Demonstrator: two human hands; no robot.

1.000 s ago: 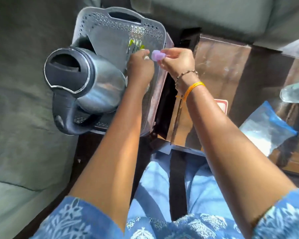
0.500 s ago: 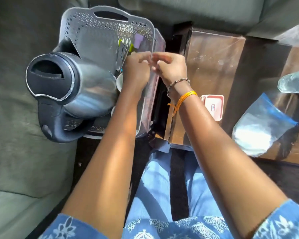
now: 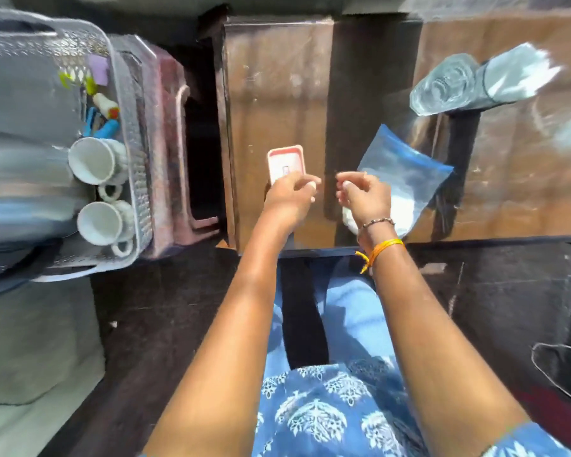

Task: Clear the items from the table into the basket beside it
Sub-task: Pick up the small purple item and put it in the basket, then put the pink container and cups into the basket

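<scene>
A small pink-rimmed white box [image 3: 285, 161] lies on the brown table [image 3: 277, 77] near its front edge. My left hand [image 3: 290, 194] grips the box's near end, covering its lower part. My right hand [image 3: 365, 196] hovers just right of it with fingers curled and apart, holding nothing, above the near corner of a blue zip bag [image 3: 406, 173]. The grey lattice basket [image 3: 136, 179] stands left of the table. It holds two white cups [image 3: 93, 161], a purple piece [image 3: 98, 69], pens and a blurred steel kettle [image 3: 20, 179].
A clear plastic bottle [image 3: 449, 84] lies on the table at the far right. A pink stool [image 3: 168, 143] sits between basket and table. Dark floor lies below, and a grey sofa cushion [image 3: 37, 341] at lower left. My blue-patterned lap is close under the arms.
Both hands left the basket, where the purple piece now lies, and swung right to the table. My left hand has closed on the pink box.
</scene>
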